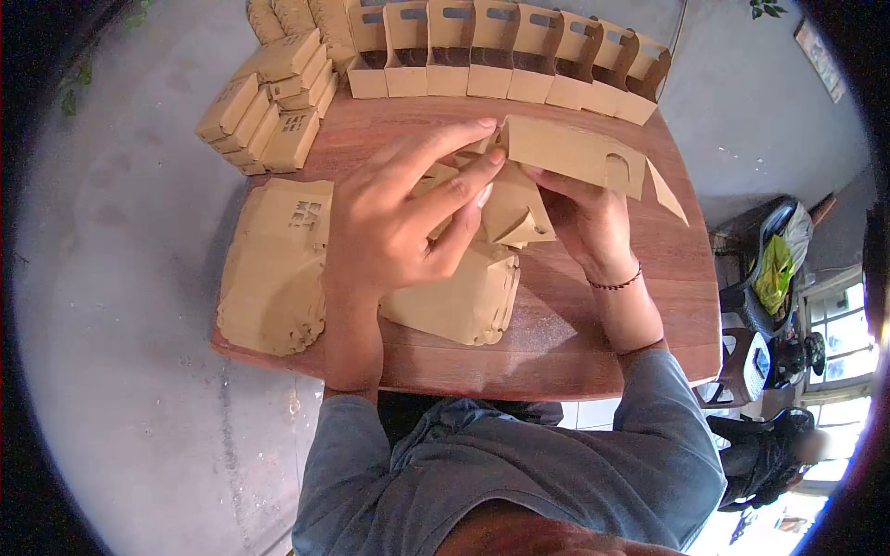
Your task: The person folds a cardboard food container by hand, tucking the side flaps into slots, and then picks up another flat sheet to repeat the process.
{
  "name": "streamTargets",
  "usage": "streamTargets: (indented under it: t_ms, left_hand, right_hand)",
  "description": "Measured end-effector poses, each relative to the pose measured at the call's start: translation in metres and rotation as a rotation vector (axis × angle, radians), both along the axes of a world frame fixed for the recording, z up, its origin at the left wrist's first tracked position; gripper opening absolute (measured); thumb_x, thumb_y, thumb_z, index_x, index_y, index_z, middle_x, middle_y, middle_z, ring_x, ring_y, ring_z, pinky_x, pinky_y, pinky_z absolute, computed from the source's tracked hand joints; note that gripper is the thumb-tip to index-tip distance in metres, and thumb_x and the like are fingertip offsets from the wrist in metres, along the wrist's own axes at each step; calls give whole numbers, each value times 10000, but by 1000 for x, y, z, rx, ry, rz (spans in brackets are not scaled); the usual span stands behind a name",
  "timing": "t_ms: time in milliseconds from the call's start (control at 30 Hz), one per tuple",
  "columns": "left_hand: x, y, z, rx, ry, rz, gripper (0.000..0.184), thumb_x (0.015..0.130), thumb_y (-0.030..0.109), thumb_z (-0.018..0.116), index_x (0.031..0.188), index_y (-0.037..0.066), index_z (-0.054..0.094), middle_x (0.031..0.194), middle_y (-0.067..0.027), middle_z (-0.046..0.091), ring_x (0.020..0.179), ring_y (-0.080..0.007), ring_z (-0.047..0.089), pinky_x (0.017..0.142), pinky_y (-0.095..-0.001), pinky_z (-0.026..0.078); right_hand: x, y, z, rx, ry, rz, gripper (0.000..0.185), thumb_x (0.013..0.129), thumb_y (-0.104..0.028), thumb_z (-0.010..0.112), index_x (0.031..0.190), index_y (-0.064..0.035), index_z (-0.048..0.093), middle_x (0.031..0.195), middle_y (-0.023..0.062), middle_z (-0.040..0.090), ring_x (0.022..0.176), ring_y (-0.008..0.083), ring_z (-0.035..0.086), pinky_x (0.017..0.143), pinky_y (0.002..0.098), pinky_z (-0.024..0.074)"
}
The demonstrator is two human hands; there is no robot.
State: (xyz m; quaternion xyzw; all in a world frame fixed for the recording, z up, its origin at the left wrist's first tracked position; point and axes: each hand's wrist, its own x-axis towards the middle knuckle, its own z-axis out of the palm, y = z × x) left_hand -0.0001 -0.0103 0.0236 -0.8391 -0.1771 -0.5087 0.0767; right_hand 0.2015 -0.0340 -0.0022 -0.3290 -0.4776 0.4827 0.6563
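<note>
A partly folded brown cardboard box [567,150] is held up above the table between both my hands. Its long panel has a curved cut-out, and a pointed flap sticks out at the right end. My left hand [399,218] has its fingertips bent against the box's left edge, where the flaps meet. From below and behind, my right hand [593,222] grips the panel, with part of its fingers hidden by the cardboard. Under my hands lies a stack of flat cardboard blanks [454,296]. Left of my left forearm is another flat stack [269,269], printed "EAT ME!".
Along the table's [649,306] far edge stands a row of folded boxes with handle slots [491,69]. Closed boxes [269,111] are piled at the back left. A chair with bags [777,269] and a seated person [765,459] are off to the right.
</note>
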Motion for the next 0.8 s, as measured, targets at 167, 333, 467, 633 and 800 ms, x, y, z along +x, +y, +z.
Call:
streamTargets:
  t_ms: [167,333,467,633,800]
  left_hand:
    - [6,6,-9,50,-13,36,411,692,-3,687,1088,93,735,1110,-96,654,915,-233,674,759,-329,556]
    - [7,4,-8,77,19,58,485,693,31,692,1172,102,699,1120,-102,605,923,-241,635,738,-347,544]
    - [10,4,-9,85,-3,83,433,749,99,720,1182,102,693,1116,-113,590,910,-259,627,734,-354,542]
    - [12,0,-7,57,-4,109,417,799,224,757,1189,95,683,1120,-117,582,902,-270,621,735,-359,539]
    - [15,4,-9,66,12,120,407,817,245,748,1184,84,679,1164,-129,571,924,-282,621,746,-358,538]
  right_hand:
    - [-4,-3,11,1,166,79,231,834,49,682,1063,32,663,1030,109,698,926,164,658,813,301,538]
    - [-10,-5,14,33,199,73,193,852,25,686,1041,45,655,990,108,700,885,168,663,789,295,543]
    - [-3,-1,10,-25,213,138,133,874,-21,689,987,40,654,929,111,701,806,144,662,741,281,540]
    - [-5,-2,11,-13,222,185,121,884,-51,691,959,35,649,889,105,699,763,119,654,702,255,532]
    - [-5,-2,10,31,137,115,142,880,-41,697,984,43,650,891,107,707,789,104,649,716,246,529]
